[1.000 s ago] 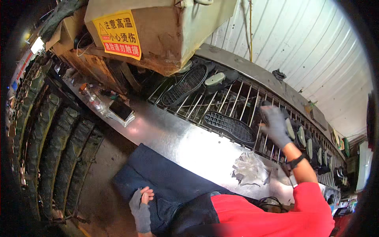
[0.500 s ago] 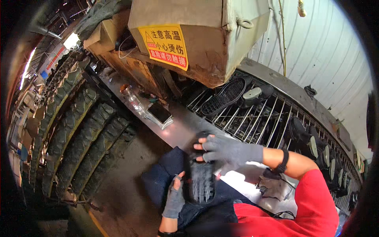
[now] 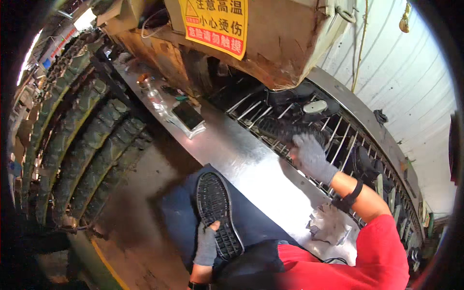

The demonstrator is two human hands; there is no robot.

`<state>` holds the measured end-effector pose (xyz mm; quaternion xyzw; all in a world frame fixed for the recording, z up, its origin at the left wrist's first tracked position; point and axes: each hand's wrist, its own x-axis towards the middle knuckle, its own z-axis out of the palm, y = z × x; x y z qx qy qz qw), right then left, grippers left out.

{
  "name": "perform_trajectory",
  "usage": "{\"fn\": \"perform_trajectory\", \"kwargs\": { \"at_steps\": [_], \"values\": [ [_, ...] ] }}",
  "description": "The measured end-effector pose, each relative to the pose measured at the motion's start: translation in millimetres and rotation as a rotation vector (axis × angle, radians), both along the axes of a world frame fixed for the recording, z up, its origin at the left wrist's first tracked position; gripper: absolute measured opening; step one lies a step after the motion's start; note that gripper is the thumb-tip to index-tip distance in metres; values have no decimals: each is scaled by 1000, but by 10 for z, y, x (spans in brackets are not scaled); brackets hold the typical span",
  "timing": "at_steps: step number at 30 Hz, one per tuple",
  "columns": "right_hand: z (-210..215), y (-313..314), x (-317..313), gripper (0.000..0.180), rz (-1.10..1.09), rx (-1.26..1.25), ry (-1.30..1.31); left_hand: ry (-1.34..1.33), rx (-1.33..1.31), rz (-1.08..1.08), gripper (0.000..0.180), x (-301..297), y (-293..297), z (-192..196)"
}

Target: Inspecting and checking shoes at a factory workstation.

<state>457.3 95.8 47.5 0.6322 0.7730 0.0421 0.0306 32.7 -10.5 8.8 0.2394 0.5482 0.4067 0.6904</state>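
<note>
My left hand point(image 3: 206, 244), in a grey fingerless glove, grips the edge of a black shoe sole point(image 3: 212, 200) over my lap, thumb on the tread. The sole's ridged tread faces up, its length pointing away from me. Out to the right, my right hand point(image 3: 311, 157), also gloved, reaches over the metal bars of a rack point(image 3: 345, 145). Its fingers close on a second black sole point(image 3: 278, 129), lying crosswise over the bars and smeared by motion; the fingertips are partly hidden. Just beyond sits a dark shoe piece with a pale oval patch point(image 3: 315, 107).
A steel ledge point(image 3: 270, 183) runs between my lap and the rack, carrying a phone point(image 3: 188, 115) and crumpled silvery material point(image 3: 331, 224). A metal hood point(image 3: 280, 38) with a yellow-red warning label overhangs the rack. Tiered racks of dark shoe parts point(image 3: 82, 140) stand left.
My right hand has left the sole on my lap and moved to the rack on the right. The sole on the bars has shifted and turned. My left hand keeps its grip.
</note>
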Motion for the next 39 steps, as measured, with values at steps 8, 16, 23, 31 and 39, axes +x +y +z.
{"fn": "perform_trajectory", "kwargs": {
  "at_steps": [8, 16, 23, 31, 39],
  "values": [
    [-507, 541, 1317, 76, -940, -96, 1678, -44, -63, 6, 44, 86, 50, 188],
    [-645, 1411, 2036, 59, -975, -33, 2010, -51, -62, 33, 46, 170, 100, 54],
    [-220, 206, 1350, 46, -709, -404, 2271, 212, 189, -7, 41, -38, 34, 245],
    [-209, -1218, 305, 72, -760, -683, 2230, 86, 773, -147, 50, 102, 579, 614],
    [611, -819, -1677, 82, 6, -749, 1446, -477, 506, 1, 75, -158, 734, 760]
  ]
}}
